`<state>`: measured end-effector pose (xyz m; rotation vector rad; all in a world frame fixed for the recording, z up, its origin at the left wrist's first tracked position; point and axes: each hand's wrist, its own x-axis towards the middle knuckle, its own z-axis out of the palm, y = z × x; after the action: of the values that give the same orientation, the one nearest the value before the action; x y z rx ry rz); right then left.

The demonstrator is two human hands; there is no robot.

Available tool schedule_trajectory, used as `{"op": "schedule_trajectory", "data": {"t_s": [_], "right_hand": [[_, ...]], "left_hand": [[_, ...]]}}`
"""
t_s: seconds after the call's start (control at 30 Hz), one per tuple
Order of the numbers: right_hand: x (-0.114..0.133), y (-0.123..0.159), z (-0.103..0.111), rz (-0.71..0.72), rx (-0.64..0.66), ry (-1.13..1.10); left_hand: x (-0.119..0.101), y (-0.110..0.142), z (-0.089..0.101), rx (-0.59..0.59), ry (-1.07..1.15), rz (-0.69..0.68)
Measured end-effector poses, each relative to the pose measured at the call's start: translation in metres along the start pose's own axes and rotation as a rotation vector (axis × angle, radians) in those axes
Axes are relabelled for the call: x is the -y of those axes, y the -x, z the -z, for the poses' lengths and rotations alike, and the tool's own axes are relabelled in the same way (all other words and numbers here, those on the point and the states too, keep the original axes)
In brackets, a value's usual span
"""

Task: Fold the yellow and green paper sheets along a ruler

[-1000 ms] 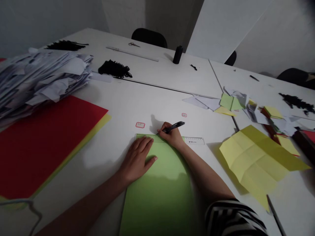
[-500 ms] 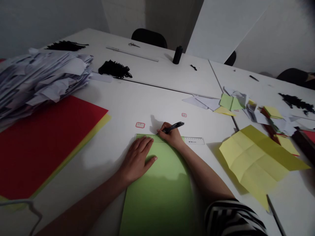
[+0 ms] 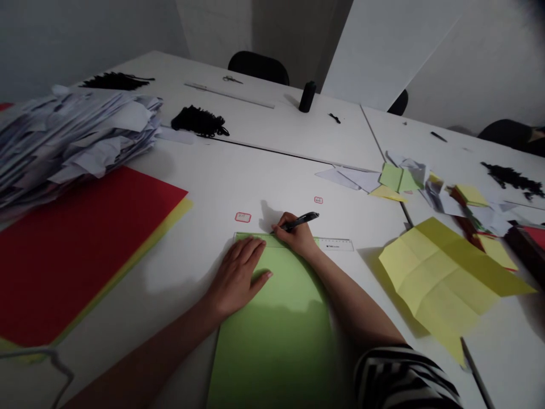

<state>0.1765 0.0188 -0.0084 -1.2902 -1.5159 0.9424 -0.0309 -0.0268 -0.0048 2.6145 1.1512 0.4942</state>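
Note:
A green sheet of paper (image 3: 276, 341) lies on the white table in front of me. Across its far edge rests a clear ruler (image 3: 338, 245), its right end sticking out past the paper. My left hand (image 3: 238, 272) lies flat with fingers stretched out, fingertips on the ruler's left part and the palm over the green sheet. In my right hand (image 3: 296, 236) is a black pen (image 3: 305, 218), gripped near its tip and slanting up to the right. The pen's tip is at the ruler's upper edge, partly hidden by the fingers.
Red sheets (image 3: 97, 244) over yellow ones and a heap of white papers (image 3: 80, 133) lie left. A creased yellow sheet (image 3: 438, 267) and paper scraps (image 3: 400, 177) are at right. Farther back are black yarn (image 3: 199, 121), scissors (image 3: 232, 79) and a dark cylinder (image 3: 307, 96).

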Motion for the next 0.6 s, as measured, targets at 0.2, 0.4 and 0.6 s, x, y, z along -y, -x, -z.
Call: {"op": "schedule_trajectory", "data": {"t_s": [0.2, 0.4, 0.6], "right_hand": [[0.002, -0.006, 0.01, -0.093, -0.216, -0.256], [0.029, 0.003, 0.052, 0.078, -0.363, -0.26], [0.061, 0.075, 0.07, 0.124, -0.216, 0.146]], "left_hand": [[0.001, 0.001, 0.0, -0.017, -0.004, -0.005], [0.003, 0.002, -0.003, -0.041, -0.018, -0.029], [0.002, 0.001, -0.003, -0.068, -0.024, -0.046]]}}
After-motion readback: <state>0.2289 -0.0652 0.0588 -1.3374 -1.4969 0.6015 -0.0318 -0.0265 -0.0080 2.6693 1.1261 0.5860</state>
